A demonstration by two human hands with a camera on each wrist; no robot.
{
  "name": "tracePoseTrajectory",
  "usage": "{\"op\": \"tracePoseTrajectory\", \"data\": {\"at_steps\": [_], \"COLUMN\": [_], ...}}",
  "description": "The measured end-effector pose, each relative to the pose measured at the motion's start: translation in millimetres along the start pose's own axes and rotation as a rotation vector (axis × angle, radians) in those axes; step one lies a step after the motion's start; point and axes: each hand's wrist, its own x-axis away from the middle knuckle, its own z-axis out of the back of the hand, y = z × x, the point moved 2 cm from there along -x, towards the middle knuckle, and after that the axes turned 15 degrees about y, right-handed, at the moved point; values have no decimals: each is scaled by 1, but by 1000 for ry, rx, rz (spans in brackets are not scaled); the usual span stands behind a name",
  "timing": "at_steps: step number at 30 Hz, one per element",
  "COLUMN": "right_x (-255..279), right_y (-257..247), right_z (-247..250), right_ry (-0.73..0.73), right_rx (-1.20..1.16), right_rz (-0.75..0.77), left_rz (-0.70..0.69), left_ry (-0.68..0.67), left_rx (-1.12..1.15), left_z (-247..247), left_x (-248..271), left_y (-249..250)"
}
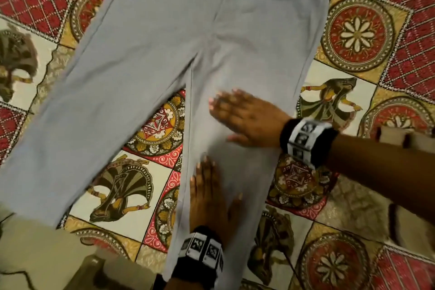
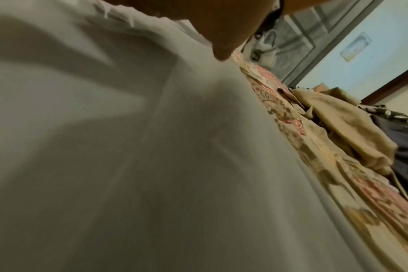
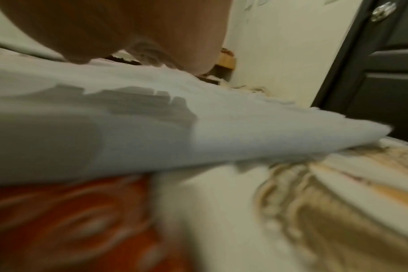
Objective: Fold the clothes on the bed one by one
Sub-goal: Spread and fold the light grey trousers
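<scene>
Trousers: smooth matt grey cloth; bedsheet printed cotton-like cloth (matt)

Plain pale grey cloth trousers lie on a bedsheet patterned with red lattices, ochre medallions and cream dancer panels.

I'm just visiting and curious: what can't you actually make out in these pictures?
- Trousers: waistband cut off by the head view's top edge.
- Left hand, right hand: fingers unseen in both wrist views; only palm edges show.
- Bedsheet: pattern blurred in the right wrist view.
- Clothes pile: garment types unclear.
</scene>
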Motion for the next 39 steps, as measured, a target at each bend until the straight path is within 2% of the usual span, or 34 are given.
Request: {"op": "tracePoseTrajectory", "data": {"at_steps": [3,6,12,16,19,21,23,25,27,29,32,34,39], "right_x": [30,36,37,36,36,30,25,35,58,73,73,68,63], "right_y": [-52,-44,41,58,57,34,-19,-93,-161,-193,-175,-151,-100], "right_z": [-23,-33,-3,1,6,10,3,-17,-39,-51,-51,-44,-27], "right_ry": [-35,-74,33,62,117,127,90,34,-43,-98,-119,-104,25], "right_rx": [-112,-89,26,66,85,51,0,-56,-95,-99,-104,-46,59], "right_rz": [48,51,-414,-530,-679,-619,-350,-81,107,204,205,142,-174], "left_rz": [115,142,76,96,96,101,129,131,115,129,108,102,96], "left_ry": [5,46,-69,-202,-239,-193,-98,-44,-30,-13,32,41,95], "left_rx": [32,-9,-135,-174,-174,-165,-79,20,46,50,-16,-30,58], "left_z": [-11,-16,-11,-12,-11,-6,-1,-2,-10,-19,-29,-33,-41], "left_x": [-17,-9,71,141,167,165,153,136,119,116,128,147,197], "left_y": [16,29,0,-35,-50,-48,-42,-35,-29,-27,-36,-47,-73]}}
